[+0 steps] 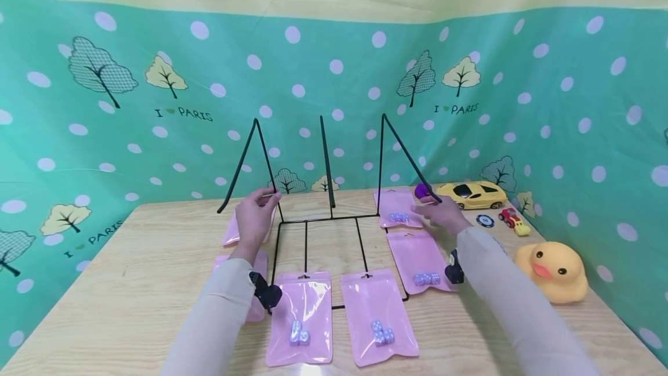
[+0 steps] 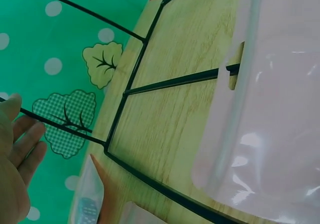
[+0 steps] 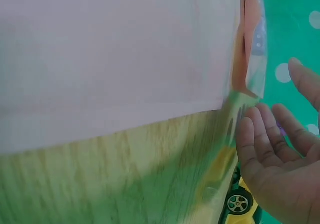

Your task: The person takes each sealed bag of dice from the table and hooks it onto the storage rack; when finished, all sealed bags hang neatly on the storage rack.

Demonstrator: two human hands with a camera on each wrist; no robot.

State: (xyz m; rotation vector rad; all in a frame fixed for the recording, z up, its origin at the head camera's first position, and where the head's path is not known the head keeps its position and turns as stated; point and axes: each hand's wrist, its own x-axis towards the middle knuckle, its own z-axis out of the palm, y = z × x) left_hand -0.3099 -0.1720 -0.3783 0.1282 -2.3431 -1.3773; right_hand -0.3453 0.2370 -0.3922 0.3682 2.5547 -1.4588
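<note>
We're steadying the wire rack (image 1: 323, 219) mid-worktop: left hand (image 1: 257, 213) by its left prong, right hand (image 1: 440, 213) hovering over the far-right pink pouch (image 1: 399, 209), fingers relaxed, holding nothing; next comes pinching that pouch.

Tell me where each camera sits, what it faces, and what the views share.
Head: worn above, looking forward and down at the table; both hands and sleeves show.
Left wrist: low over the wood, facing the black wire rack; left hand fingers show.
Right wrist: low by a pink bag; open right hand shows.
Shared: yellow toy car.
</note>
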